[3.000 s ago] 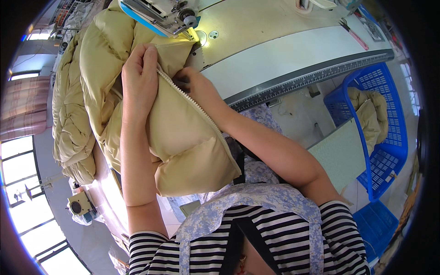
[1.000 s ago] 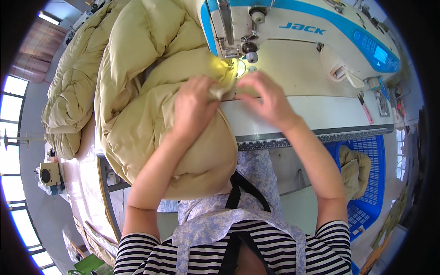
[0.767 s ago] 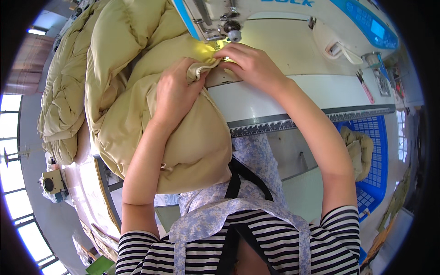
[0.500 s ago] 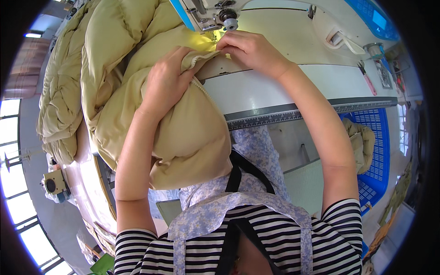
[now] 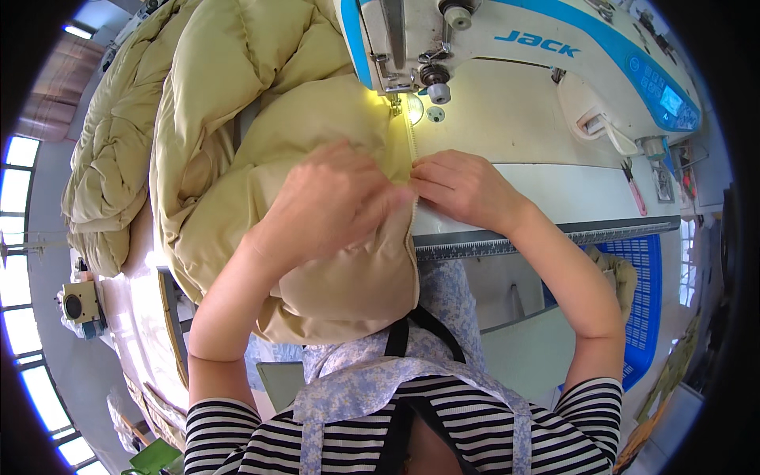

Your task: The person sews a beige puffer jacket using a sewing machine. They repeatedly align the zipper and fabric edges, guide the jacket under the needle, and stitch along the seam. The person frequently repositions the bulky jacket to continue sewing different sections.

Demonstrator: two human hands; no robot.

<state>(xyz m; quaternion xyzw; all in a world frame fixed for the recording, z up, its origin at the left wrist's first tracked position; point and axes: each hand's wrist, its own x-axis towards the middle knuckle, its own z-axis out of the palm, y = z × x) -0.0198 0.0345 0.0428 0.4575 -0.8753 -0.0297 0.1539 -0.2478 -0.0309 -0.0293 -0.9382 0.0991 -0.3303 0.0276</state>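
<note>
The puffy khaki padded garment (image 5: 253, 174) is lying across the left part of the white surface (image 5: 570, 186) and spilling over its near edge toward my lap, its pale-toothed zipper strip (image 5: 412, 229) running up toward the small metal presser foot (image 5: 396, 107) of the white-and-blue sewing machine (image 5: 511, 36). As I judge it, the garment's bulk, dragging over that edge, could be pulling the strip crooked or puckering it at the foot; fingers drifting too close could be risking the needle. My right hand (image 5: 467, 190) is pinching the strip, fingers close together, as far as I can see. My left hand (image 5: 336, 202) is blurring over the garment, fingers bent; whether they are gripping, I can't tell. Pink-handled snips (image 5: 636, 196) are lying near the surface's right end.
</note>
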